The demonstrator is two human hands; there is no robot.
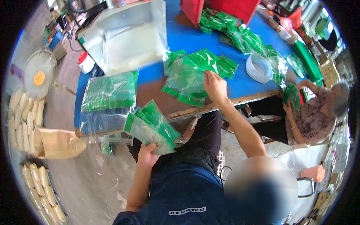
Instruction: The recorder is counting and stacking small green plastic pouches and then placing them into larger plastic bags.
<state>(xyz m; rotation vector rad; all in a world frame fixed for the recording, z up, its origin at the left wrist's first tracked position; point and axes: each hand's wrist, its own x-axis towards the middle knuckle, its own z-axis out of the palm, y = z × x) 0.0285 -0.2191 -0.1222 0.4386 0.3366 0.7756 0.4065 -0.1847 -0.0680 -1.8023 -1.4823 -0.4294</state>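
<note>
My left hand (148,154) grips a fanned bunch of flat green and see-through plastic packets (153,125) over my lap, just off the table's front edge. At the table's middle, my right hand (215,87) is closed on the edge of a see-through packet (185,80). That packet lies over a loose heap of green packets (206,60). To the left, a neat stack of green packets (110,92) sits in or on a see-through bag, whose lower end hangs over the edge.
On the blue table (150,77) stand a white bin (135,43), a red bin (193,13) spilling green packets and a round plastic tub (259,67). A co-worker (313,112) sits at the right holding green packets. An open carton (60,142) and filled bags (26,120) lie left.
</note>
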